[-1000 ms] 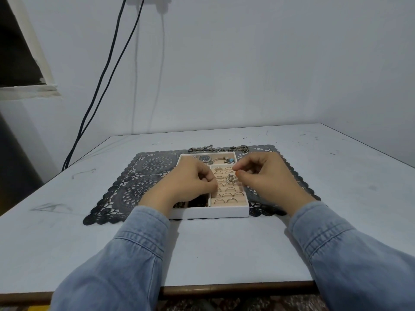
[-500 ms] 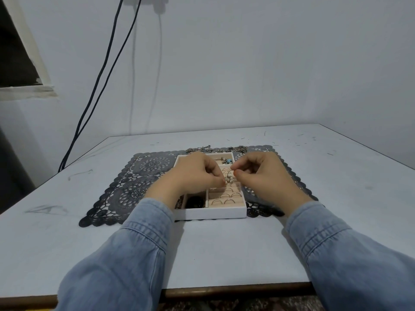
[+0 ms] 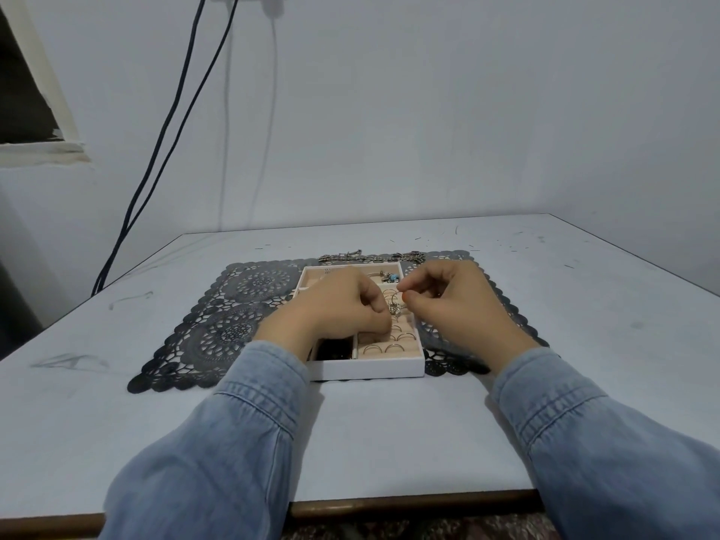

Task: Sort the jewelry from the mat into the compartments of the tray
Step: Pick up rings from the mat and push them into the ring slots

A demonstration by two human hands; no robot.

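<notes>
Head view: a silver ornament (image 3: 395,308) sits at frame centre, above the tray's ring slots, pinched between the curled fingertips of the left hand (image 3: 339,305) and the right hand (image 3: 456,305). Risk: an uneven release could drop it onto the seated rings (image 3: 383,348), dislodging them, or into the wrong compartment. The tray (image 3: 370,370) lies on the mat (image 3: 233,305). Chains (image 3: 366,258) at the upper mat edge are not yet sorted and could tangle when lifted.
</notes>
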